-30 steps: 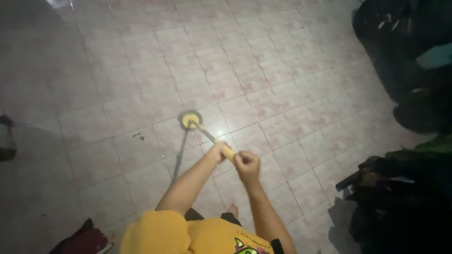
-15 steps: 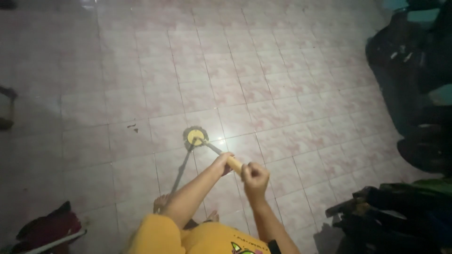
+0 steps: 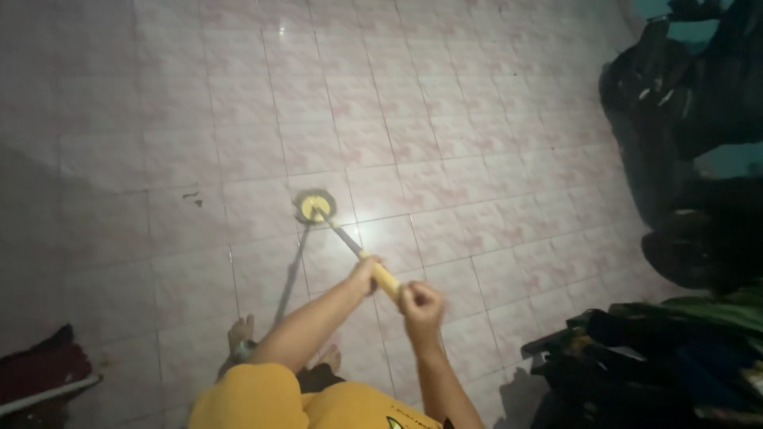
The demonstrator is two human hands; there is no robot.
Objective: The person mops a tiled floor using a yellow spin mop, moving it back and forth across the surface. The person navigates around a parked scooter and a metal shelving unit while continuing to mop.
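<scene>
Both hands, left hand [image 3: 366,274] and right hand [image 3: 420,303], have their grip clamped on a yellow-handled mop [image 3: 381,276] standing on the pink tiled floor [image 3: 445,159].

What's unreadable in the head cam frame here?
- Mop head: too small and dim to tell its material.
- Right hand: fingers curl round the yellow handle, hiding its end.
- Dark pile, right: underexposed, cut by the edge.
- Red item: cropped bottom-left.

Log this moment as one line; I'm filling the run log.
left hand: grips mop handle | right hand: grips handle end | mop head: on tiled floor | bare feet: behind
</scene>
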